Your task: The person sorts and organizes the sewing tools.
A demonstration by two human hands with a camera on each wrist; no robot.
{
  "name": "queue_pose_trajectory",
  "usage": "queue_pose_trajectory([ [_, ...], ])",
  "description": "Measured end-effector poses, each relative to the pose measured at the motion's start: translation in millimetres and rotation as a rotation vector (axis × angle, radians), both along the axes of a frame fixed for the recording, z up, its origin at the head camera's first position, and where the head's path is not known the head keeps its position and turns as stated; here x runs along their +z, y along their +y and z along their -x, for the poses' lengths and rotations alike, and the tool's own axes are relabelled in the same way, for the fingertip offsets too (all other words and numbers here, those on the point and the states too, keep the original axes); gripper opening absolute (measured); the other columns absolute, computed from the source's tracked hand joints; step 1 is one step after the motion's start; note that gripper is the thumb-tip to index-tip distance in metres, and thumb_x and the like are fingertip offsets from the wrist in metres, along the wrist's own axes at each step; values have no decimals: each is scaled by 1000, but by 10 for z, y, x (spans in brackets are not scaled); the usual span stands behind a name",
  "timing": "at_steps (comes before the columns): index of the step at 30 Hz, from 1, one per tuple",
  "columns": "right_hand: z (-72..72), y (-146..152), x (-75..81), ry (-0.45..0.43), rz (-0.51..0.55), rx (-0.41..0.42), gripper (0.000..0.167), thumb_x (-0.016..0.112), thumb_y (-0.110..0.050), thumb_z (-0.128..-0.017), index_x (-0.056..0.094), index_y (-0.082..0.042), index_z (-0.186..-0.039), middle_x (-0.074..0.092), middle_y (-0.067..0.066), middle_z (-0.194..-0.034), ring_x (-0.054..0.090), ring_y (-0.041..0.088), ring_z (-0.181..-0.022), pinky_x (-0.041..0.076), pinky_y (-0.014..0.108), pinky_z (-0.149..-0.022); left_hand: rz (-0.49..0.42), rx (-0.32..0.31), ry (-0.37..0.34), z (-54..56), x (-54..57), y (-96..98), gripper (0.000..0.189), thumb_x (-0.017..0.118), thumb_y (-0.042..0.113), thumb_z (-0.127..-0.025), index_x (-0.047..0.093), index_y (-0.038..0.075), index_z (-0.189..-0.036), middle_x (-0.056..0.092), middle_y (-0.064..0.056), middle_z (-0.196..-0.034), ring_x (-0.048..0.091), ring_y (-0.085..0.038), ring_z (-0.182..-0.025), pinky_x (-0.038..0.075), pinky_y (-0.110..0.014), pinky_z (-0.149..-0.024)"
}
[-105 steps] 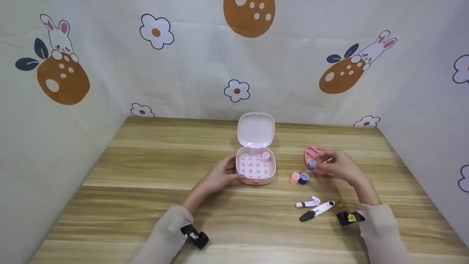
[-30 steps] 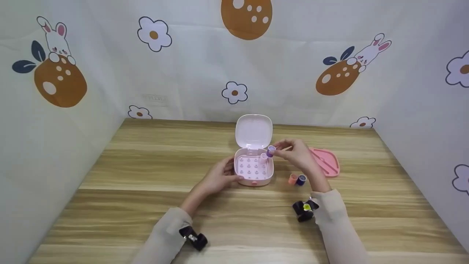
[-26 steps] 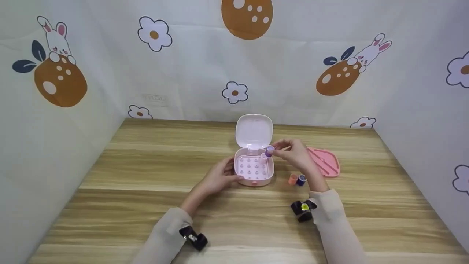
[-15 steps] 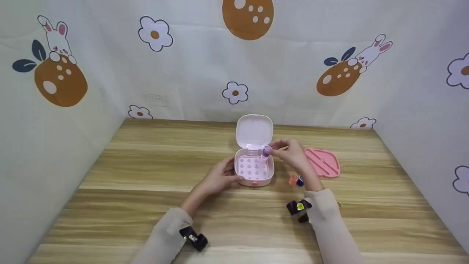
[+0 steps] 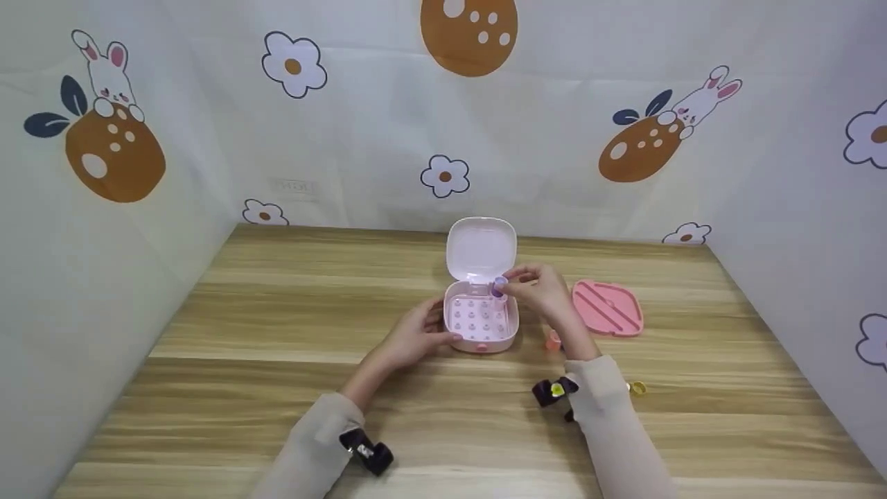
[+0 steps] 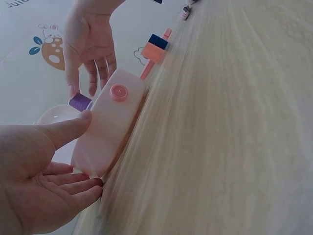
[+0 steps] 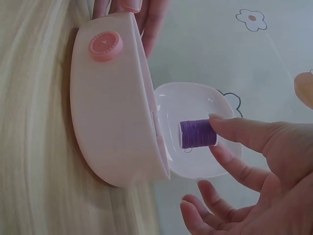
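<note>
Pinches purple spool (image 7: pixel 198 133) in right hand (image 5: pixel 544 291) and touches pink box (image 7: pixel 112 107), between the hands, with loosely spread left hand (image 5: pixel 417 335).

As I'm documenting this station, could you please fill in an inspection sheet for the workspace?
Surface: wood-grain table.
Job's things: pink box, lid raised; purple thread spool held above it.
Clutter: orange spool and navy spool side by side, and pink slotted tray, all right of the box; yellow object, too small to identify.
Hands: left hand holds the box's left side; right hand pinches the purple thread spool.
Cables: nothing seen.
Surroundings: pale backdrop printed with rabbits and flowers.
</note>
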State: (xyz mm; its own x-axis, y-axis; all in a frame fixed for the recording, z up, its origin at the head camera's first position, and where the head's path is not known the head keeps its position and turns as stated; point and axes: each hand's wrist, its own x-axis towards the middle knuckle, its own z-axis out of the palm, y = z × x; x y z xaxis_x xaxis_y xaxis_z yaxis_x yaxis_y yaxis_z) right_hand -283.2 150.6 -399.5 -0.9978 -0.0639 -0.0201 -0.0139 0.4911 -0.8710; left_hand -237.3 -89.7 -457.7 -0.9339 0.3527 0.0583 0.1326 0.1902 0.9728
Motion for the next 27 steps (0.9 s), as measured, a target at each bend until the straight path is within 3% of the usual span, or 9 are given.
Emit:
queue_pose_trajectory([
  [5, 11, -23, -42, -7, 16, -4, 31, 82, -18, -89, 76, 2, -111, 68, 29, -130, 61, 42, -124, 55, 50, -106, 11, 7, 5, -4, 4, 0, 78, 74, -3, -93, 30, -17, -156, 40, -39, -157, 45, -50, -146, 42, -52, -122],
  [18, 53, -133, -135, 7, 10, -8, 29, 83, -14, -87, 76, 3, -109, 76, 25, -116, 67, 36, -112, 56, 43, -98, 14, 9, -1, -2, 0, 0, 78, 73, -3, -93, 30, -16, -157, 40, -38, -157, 46, -50, -145, 43, -52, -122],
  [24, 69, -168, -167, 3, 34, -17, 26, 83, -10, -87, 75, 4, -107, 76, 25, -113, 70, 33, -106, 57, 34, -90, 5, 0, 8, 2, -6, -3, 79, 72, -5, -93, 27, -18, -156, 41, -40, -156, 45, -51, -145, 42, -52, -122],
  [27, 76, -178, -182, 5, 37, -17, 25, 83, -9, -87, 75, 4, -106, 76, 25, -113, 70, 34, -106, 58, 36, -92, 15, -1, 24, 5, -4, -7, 79, 72, -5, -93, 26, -20, -156, 41, -41, -155, 45, -51, -145, 42, -52, -122],
])
